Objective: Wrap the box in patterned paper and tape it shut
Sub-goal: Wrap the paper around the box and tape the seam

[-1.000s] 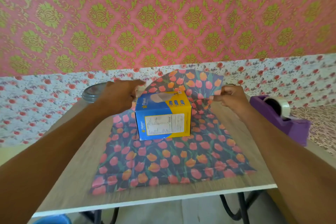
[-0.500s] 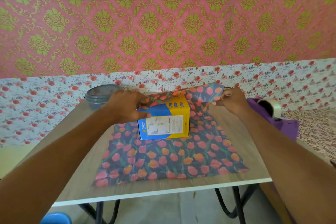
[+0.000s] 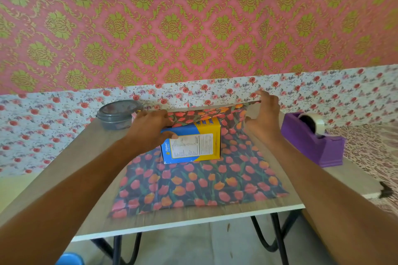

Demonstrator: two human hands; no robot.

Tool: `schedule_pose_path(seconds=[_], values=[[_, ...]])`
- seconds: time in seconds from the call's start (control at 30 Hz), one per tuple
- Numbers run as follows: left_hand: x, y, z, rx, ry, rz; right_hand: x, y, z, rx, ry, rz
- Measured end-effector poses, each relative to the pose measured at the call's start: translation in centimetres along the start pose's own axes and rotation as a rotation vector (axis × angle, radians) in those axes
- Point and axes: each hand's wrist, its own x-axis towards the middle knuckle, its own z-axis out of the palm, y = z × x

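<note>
On the table [image 3: 64, 170], seen from the head camera, the box [image 3: 193, 146] sits on the far half of the tulip paper [image 3: 204, 183]. A second ago the far flap stood behind the box; now it arches forward over the top. The left hand [image 3: 148, 131] curls its fingers on the flap's edge, with its thumb against the box. The right hand [image 3: 262, 118] grips the raised right corner. The first fold looks under way, while the near half lies flat and the tape dispenser [image 3: 312, 140] waits untouched.
</note>
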Motion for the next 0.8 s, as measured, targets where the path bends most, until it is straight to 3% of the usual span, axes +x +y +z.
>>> schedule_pose_path(seconds=[0.13,0.27,0.4,0.47,0.6,0.7,0.8], values=[[-0.5,0.8,0.1,-0.093,0.005,-0.013,-1.7,-3.7,0.0,-0.232,0.003,-0.307],[-0.8,1.5,0.2,-0.141,0.039,-0.066,-2.8,-6.4,1.3,-0.454,-0.239,-0.642],[-0.9,1.7,0.4,-0.129,0.130,-0.105,-3.3,-8.5,3.4,-0.509,-0.617,-0.561],[-1.0,1.7,0.3,-0.147,0.149,-0.110,-3.3,-9.2,3.9,-0.477,-0.676,-0.516],[-1.3,1.1,0.0,-0.162,0.163,-0.071,-4.0,-8.8,4.4,-0.491,-0.522,-0.558],[-1.1,1.2,-0.3,-0.140,0.127,-0.036,-6.0,-7.3,5.6,-0.476,-0.179,-0.544],[-0.5,1.4,-0.2,-0.068,0.070,-0.017,-7.9,-5.7,6.9,-0.251,0.045,-0.253]])
